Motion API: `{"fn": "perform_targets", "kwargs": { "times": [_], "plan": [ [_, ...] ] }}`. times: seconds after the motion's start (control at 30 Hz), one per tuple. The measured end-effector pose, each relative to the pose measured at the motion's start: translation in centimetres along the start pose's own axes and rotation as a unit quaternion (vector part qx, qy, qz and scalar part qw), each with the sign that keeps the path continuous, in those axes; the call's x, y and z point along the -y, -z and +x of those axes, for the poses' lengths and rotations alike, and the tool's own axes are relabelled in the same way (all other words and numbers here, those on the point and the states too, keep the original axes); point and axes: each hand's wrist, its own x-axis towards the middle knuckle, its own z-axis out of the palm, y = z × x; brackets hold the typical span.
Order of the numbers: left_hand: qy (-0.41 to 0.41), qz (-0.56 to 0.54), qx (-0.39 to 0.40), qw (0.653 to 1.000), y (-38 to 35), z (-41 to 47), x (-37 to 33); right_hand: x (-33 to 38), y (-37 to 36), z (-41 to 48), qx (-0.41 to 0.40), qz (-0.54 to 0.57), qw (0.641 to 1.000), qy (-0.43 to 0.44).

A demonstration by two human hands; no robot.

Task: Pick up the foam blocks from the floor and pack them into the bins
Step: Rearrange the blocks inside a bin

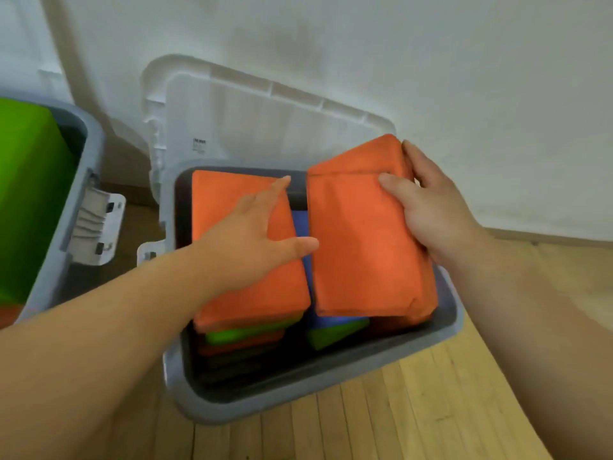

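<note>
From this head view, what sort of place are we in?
Likely a home room or playroom corner: plank wood floor, plain white wall, grey storage bin with an orange foam block held over it.

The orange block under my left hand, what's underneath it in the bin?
A green block edge, then a lower orange block and darker layers show beneath it. The top orange block and left hand cover the rest.
</note>
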Motion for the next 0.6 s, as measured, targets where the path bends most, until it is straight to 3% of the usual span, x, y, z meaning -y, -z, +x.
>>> {"fn": "perform_targets", "kwargs": {
  "times": [0.07,0.17,0.27,0.33,0.4,0.43,0.5,0.6],
  "plan": [
    [-0.008,-0.035,0.012,0.999,1.2,-1.1,-0.7,3.4,0.0,-0.4,-0.051,-0.072,0.993,0.078],
    [-0.037,-0.113,-0.009,0.993,2.6,-1.9,-2.4,6.5,-1.0,-0.6,-0.116,-0.022,0.979,0.168],
    [-0.057,-0.069,-0.086,0.992,4.6,-2.1,-3.8,6.7,-3.9,0.0,-0.128,0.161,0.971,0.121],
    [0.007,0.045,-0.113,0.993,6.2,-2.6,-4.1,4.9,-6.9,0.2,-0.042,0.222,0.973,0.041],
    [0.067,0.191,-0.111,0.973,6.7,-3.3,-3.5,2.2,-9.4,-0.1,0.075,0.09,0.993,-0.015],
    [0.079,0.263,-0.098,0.957,6.5,-3.7,-2.9,0.4,-10.1,0.0,0.09,0.006,0.996,-0.016],
    [0.088,0.353,-0.059,0.93,5.4,-4.1,-1.8,-3.3,-10.3,0.4,0.045,-0.092,0.995,-0.018],
    [0.086,0.379,-0.049,0.92,4.0,-3.8,-1.5,-9.2,-9.5,0.8,0.06,-0.204,0.969,-0.128]
  ]
}}
